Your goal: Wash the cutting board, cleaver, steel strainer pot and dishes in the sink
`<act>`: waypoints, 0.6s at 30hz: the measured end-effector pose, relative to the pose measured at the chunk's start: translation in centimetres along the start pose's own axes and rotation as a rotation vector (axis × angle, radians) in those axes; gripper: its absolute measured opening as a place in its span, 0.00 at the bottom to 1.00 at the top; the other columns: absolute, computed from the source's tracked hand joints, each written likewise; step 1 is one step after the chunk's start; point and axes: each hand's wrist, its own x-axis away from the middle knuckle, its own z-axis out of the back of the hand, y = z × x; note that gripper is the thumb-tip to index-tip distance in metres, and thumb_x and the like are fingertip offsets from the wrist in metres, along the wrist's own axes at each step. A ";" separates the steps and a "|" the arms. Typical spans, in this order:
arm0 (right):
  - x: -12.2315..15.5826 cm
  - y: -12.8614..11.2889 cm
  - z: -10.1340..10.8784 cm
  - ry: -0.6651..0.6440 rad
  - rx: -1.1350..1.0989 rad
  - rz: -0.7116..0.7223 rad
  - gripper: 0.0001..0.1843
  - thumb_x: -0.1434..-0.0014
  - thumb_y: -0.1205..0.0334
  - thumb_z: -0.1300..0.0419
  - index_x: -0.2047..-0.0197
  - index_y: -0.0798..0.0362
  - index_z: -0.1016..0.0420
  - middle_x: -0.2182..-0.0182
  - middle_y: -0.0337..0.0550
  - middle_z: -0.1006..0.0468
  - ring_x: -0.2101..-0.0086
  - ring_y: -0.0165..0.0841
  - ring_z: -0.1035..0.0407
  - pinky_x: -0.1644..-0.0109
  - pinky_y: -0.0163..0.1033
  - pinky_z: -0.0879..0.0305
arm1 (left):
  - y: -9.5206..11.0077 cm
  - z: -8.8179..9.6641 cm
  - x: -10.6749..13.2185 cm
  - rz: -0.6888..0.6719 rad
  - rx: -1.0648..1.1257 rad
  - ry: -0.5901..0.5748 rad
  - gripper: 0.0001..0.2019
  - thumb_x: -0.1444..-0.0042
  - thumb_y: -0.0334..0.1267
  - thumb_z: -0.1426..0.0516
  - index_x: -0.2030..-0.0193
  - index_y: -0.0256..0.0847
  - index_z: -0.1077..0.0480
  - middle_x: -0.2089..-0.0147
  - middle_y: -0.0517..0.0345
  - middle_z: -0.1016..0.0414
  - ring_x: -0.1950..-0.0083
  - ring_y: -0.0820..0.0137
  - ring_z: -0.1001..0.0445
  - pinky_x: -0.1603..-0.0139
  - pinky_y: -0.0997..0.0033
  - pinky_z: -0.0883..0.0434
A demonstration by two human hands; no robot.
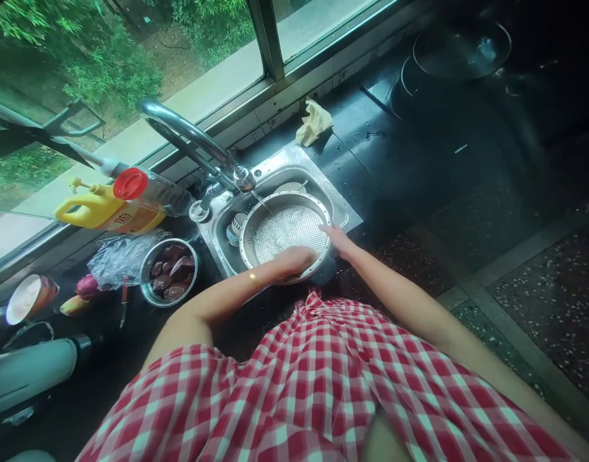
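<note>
A round metal steamer tray [289,224] with a perforated bottom is tilted over the sink [347,208]. My right hand [337,241] grips its right rim, fingers on the inside. Curled against the near inner wall of the tray is my left hand [297,262]; whether it holds a small thing there is hidden. A thin stream of water runs from the faucet [188,128] into the tray. Behind and beside the tray, a white dish [293,187] and a patterned cup [237,222] show partly in the basin.
Left of the sink stand a pot of dark red pieces [172,273], a plastic bag [124,260], a knife [124,301], a yellow jug [106,208] and a red-capped bottle [154,189]. A crumpled cloth [314,123] lies behind the sink, beneath the window.
</note>
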 end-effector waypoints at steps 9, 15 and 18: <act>-0.1 0.3 0.8 -0.010 0.031 -0.013 0.34 0.53 0.50 0.39 0.42 0.43 0.37 0.58 0.43 0.24 0.63 0.40 0.31 0.64 0.42 0.33 | -4.0 5.8 -7.8 0.120 -0.255 0.350 0.17 0.36 0.34 0.59 0.49 0.33 0.33 0.51 0.38 0.31 0.49 0.58 0.31 0.53 0.61 0.35; 0.1 0.0 -0.5 0.047 -0.009 -0.048 0.35 0.52 0.51 0.41 0.40 0.44 0.40 0.59 0.44 0.25 0.66 0.38 0.32 0.67 0.41 0.34 | -8.4 4.5 0.0 0.407 -0.314 0.194 0.16 0.40 0.29 0.56 0.55 0.26 0.29 0.56 0.33 0.27 0.54 0.55 0.27 0.58 0.61 0.33; 0.5 -0.1 -1.1 0.032 -0.017 -0.070 0.34 0.52 0.51 0.41 0.40 0.45 0.40 0.61 0.44 0.25 0.68 0.37 0.32 0.69 0.41 0.35 | -6.5 2.3 2.5 0.337 -0.244 0.028 0.06 0.50 0.32 0.44 0.70 0.32 0.25 0.67 0.42 0.24 0.62 0.59 0.25 0.62 0.67 0.33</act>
